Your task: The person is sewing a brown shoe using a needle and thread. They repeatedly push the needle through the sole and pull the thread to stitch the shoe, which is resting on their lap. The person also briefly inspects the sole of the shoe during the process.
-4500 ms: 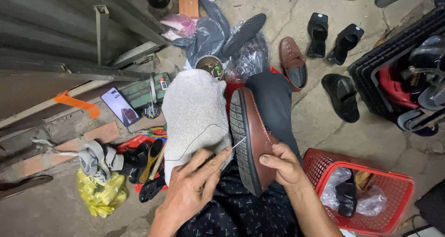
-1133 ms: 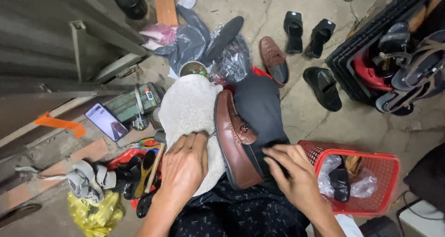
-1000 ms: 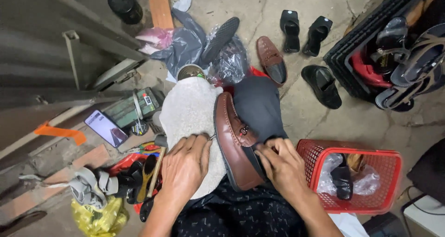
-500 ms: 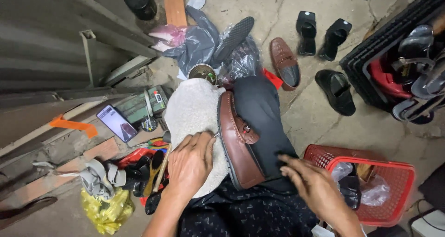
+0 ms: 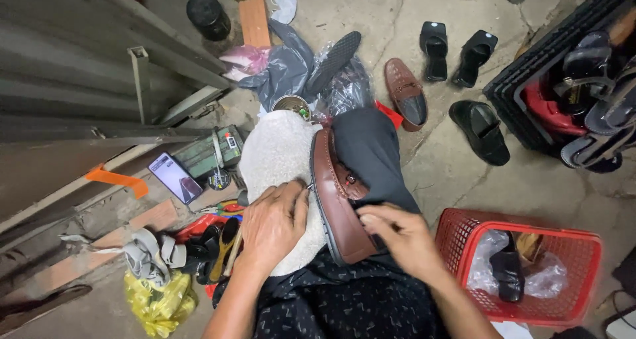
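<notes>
A brown leather loafer (image 5: 334, 200) lies on its side across my lap, between a white fluffy cloth (image 5: 275, 150) and my dark trouser leg (image 5: 368, 147). My left hand (image 5: 273, 223) rests on the cloth with its fingertips pressed against the shoe's sole edge. My right hand (image 5: 405, 238) is on the other side, its curled fingers gripping the upper near the heel. Whether either hand also holds a small tool is not visible.
A red basket (image 5: 457, 229) with a black shoe in a plastic bag stands at my right. On the floor lie a second brown loafer (image 5: 405, 94), black sandals (image 5: 434, 46), a black slipper (image 5: 480, 132), a phone (image 5: 175, 178), a green box (image 5: 205, 155) and tools (image 5: 222, 243). A black crate (image 5: 523, 107) of shoes is far right.
The shoe, sole-up 4.5 s ago, now lies upper-out. My right hand, away near the basket half a second ago, has come back onto the shoe. The left hand stays put.
</notes>
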